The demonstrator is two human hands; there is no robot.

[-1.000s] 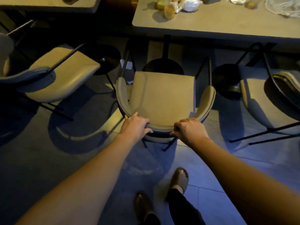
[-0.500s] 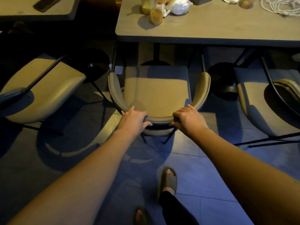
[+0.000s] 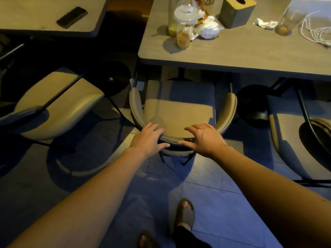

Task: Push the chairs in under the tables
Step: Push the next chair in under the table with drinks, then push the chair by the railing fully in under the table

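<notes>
At the near edge of the right bench, the chair now sits partly under it — left hand and right hand have loosened, fingers spread flat on its backrest — push nearly done

grey table with cups, tissue box, white cable

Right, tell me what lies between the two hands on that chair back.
In the head view, only a bare stretch of the chair's curved backrest lies between the left hand and the right hand.
</notes>
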